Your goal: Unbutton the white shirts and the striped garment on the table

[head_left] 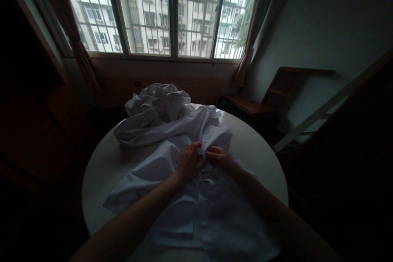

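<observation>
A white shirt-like garment [166, 163] lies spread over the round table, its front edge running down the middle and its lower part towards me. My left hand [190, 159] has its fingers closed in a pinch on the cloth along that front edge. Just to the right, my right hand [218, 156] pinches the same edge, thumb and forefinger together. The fingertips of both hands almost meet. Whether a button sits between them is too dark and small to tell. A long sleeve-like fold stretches across the cloth beyond my hands.
A heap of crumpled white cloth [159, 100] is piled at the table's far side. The round white table [270, 168] has a curved edge. A wooden chair [254, 104] stands at the back right, near a pale slanted frame [316, 120]. Barred windows [147, 20] are ahead.
</observation>
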